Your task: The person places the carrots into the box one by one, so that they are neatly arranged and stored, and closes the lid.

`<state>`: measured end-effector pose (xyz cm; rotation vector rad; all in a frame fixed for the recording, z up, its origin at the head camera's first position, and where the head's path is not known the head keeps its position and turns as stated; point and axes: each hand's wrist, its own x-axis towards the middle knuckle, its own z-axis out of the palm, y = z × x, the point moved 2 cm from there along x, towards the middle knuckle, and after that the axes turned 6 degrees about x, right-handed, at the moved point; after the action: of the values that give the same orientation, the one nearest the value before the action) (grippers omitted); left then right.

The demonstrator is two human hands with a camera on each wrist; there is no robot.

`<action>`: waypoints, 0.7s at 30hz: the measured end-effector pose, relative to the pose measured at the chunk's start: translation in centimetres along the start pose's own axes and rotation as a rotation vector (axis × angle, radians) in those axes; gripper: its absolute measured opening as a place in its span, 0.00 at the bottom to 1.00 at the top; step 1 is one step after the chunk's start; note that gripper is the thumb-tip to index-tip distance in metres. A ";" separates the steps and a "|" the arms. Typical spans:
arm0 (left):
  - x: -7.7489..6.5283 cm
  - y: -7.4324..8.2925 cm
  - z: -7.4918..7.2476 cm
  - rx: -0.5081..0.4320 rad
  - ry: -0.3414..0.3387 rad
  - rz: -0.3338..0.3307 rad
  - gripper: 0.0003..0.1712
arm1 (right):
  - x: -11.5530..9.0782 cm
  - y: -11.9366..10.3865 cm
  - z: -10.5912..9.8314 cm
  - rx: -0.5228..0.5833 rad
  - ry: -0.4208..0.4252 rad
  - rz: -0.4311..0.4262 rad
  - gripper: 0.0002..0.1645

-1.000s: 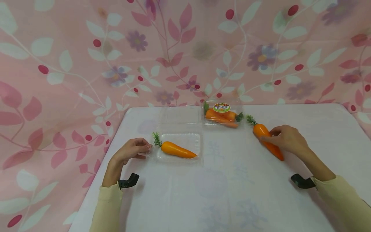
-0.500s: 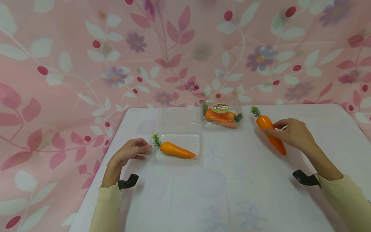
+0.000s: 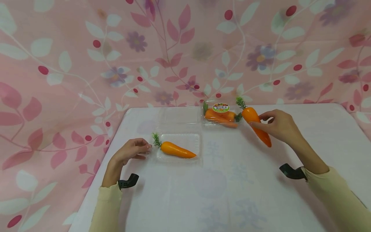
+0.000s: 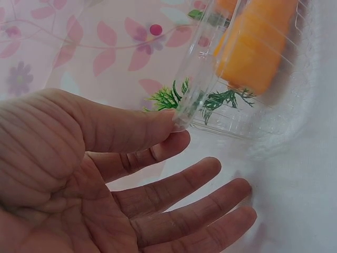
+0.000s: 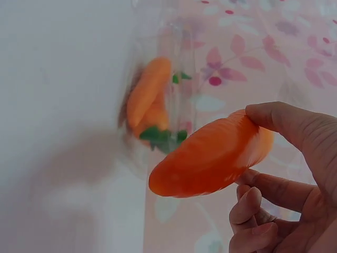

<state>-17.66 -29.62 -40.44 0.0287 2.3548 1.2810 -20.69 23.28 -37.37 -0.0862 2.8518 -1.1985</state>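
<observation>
My right hand (image 3: 279, 125) pinches an orange carrot (image 3: 256, 126) with green leaves between thumb and fingers, raised over the right part of the table. In the right wrist view the carrot (image 5: 205, 155) points its tip to the left. Thumb and index finger of my left hand (image 3: 131, 150) pinch the edge of an open clear plastic box (image 3: 179, 135); the other fingers spread loosely in the left wrist view. Inside that box lies a yellow-orange carrot (image 3: 176, 150), its green leaves over the left rim.
A closed clear box (image 3: 205, 124) of carrots with a round label (image 3: 221, 108) stands at the back, right of the open box's raised lid (image 3: 179, 115). The white-covered table (image 3: 188, 199) ends at a pink floral cloth (image 3: 179, 51).
My right hand has lifted the carrot off the table, then carried it left toward the closed box. The left hand and the open box have stayed in place.
</observation>
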 end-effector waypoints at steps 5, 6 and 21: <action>0.1 0.0 0.0 0.003 -0.002 0.004 0.19 | 0.4 -1.6 0.7 0.022 -0.002 -0.033 0.42; 0.1 0.0 0.0 0.005 -0.003 0.004 0.19 | 0.4 -1.9 0.9 0.028 -0.005 -0.042 0.41; 0.5 -0.5 -0.1 0.023 0.004 -0.014 0.19 | 1.6 -6.0 5.1 0.130 -0.052 -0.128 0.34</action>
<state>-18.06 -29.84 -41.02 0.0162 2.3692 1.2485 -21.77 15.36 -36.65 -0.2944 2.7526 -1.3793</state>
